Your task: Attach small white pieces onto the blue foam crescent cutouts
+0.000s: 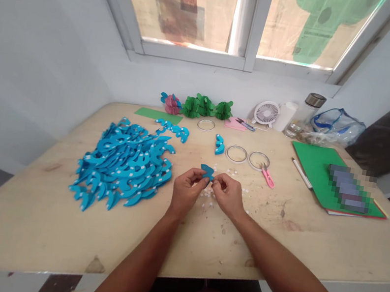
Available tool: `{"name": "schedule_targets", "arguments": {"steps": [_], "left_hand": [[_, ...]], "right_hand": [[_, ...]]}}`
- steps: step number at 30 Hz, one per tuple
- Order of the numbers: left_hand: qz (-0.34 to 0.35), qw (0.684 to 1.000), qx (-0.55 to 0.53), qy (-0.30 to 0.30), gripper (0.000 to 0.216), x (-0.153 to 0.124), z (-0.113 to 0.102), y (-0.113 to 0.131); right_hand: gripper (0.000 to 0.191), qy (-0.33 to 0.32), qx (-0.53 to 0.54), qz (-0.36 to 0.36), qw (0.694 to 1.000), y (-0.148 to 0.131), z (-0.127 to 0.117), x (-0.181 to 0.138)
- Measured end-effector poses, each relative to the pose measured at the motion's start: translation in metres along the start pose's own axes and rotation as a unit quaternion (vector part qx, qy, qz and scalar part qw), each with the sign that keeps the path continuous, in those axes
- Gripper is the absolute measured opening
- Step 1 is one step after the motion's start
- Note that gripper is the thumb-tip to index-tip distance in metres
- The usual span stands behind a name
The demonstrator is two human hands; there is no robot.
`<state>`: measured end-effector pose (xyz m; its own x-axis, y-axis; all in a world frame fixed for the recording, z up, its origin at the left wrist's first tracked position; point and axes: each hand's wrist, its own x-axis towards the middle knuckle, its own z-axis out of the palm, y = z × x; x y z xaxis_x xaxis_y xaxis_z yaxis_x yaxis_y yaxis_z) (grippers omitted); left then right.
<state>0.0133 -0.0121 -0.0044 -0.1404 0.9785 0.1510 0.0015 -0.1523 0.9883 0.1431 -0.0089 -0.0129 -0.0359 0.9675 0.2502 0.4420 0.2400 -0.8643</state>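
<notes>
My left hand point(186, 189) pinches a small blue paper cutout point(207, 171) above the middle of the wooden table point(36, 219). My right hand point(227, 194) is closed in a pinch right beside it, fingertips touching the cutout's edge; what it pinches is too small to name. Small white bits point(230, 172) lie scattered on the table around and beneath both hands. A large heap of blue curved cutouts point(124, 164) with white tabs lies to the left.
Two tape rings point(236, 153) and small pink scissors point(268, 175) lie beyond the hands. A green folder point(315, 166) with a pen is at right. Green and pink paper flowers point(203, 106), a small fan point(266, 112), a bottle and a bag stand by the wall.
</notes>
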Motion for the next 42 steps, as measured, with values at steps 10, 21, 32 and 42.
{"name": "schedule_targets", "arguments": {"steps": [10, 21, 32, 42], "left_hand": [[0.052, 0.997, 0.058, 0.0, 0.016, -0.002, -0.001, 0.002], [0.053, 0.996, 0.07, 0.008, 0.015, -0.004, 0.001, 0.004], [-0.109, 0.983, -0.137, 0.056, 0.03, 0.008, -0.002, -0.01], [-0.122, 0.973, -0.183, 0.074, 0.032, 0.009, -0.002, -0.01]], "right_hand": [[0.012, -0.003, -0.004, -0.003, 1.0, -0.003, 0.0, 0.0], [0.011, 0.008, 0.01, 0.014, 1.0, -0.002, 0.0, 0.001], [0.02, 0.031, 0.077, 0.056, 0.995, 0.002, -0.002, 0.005], [0.018, 0.026, 0.111, 0.039, 0.993, 0.001, -0.002, 0.006]]}}
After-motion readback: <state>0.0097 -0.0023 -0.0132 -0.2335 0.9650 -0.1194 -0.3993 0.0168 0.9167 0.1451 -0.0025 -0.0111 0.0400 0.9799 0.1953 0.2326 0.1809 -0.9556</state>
